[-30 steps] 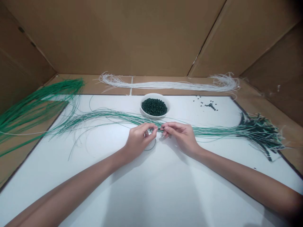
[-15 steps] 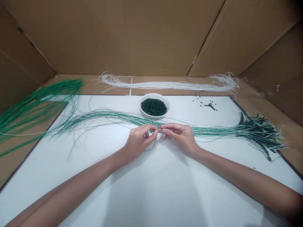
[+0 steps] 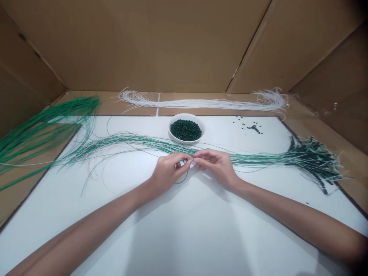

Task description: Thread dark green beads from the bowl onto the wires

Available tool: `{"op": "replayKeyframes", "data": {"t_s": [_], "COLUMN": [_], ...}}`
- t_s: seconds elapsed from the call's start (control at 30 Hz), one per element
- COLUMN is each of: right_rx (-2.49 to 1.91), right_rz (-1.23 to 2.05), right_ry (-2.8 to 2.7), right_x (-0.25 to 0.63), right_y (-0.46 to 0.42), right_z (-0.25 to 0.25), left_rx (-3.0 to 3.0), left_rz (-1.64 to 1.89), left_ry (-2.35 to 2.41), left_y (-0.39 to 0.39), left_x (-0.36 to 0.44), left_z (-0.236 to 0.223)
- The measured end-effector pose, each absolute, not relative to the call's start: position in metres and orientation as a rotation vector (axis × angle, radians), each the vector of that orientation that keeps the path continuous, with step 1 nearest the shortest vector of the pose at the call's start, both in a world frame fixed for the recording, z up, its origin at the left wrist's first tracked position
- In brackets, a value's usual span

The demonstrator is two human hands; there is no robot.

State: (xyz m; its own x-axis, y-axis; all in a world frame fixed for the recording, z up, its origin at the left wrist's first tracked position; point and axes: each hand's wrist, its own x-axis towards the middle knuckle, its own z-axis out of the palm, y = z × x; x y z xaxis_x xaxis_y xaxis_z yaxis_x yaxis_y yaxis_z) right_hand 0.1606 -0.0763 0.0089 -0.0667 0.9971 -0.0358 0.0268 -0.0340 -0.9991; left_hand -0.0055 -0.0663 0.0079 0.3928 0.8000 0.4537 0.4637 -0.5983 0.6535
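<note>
My left hand is closed in a pinch on a thin cord, and a dark green loop of it hangs below the fingers. Fingertip to fingertip with it, my right hand pinches the cord too; any small bead there is hidden by the fingers. Behind both hands a long bundle of green and white cords runs across the board. Its right end is thick with dark green beads. Just beyond the bundle stands a white bowl filled with dark green beads.
Loose dark beads lie scattered at the back right of the white board. White cords stretch along the back on cardboard. Loose green cords spread at the left. Cardboard walls enclose the back and sides.
My right hand has shifted slightly left, so the fingertips of both hands now meet. The dark tip seen earlier at the right fingers is now covered. The view has moved very slightly.
</note>
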Motion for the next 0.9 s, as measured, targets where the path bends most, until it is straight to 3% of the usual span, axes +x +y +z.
{"op": "replayKeyframes", "data": {"t_s": [0.23, 0.53, 0.9], "right_rx": [-1.252, -1.115, -1.068], "right_rz": [1.191, 0.365, 0.37], "right_ry": [-1.365, -1.919, -1.939], "right_x": [0.162, 0.166, 0.165], "right_y": [-0.078, -0.084, -0.085], "right_z": [0.008, 0.002, 0.008], "left_rx": [2.225, 2.193, 2.218], "left_rz": [1.139, 1.065, 1.037], "left_ry": [1.147, 1.07, 1.082], "left_y": [-0.067, -0.065, -0.066], "left_x": [-0.005, -0.006, -0.005], "left_z": [0.007, -0.003, 0.008]}}
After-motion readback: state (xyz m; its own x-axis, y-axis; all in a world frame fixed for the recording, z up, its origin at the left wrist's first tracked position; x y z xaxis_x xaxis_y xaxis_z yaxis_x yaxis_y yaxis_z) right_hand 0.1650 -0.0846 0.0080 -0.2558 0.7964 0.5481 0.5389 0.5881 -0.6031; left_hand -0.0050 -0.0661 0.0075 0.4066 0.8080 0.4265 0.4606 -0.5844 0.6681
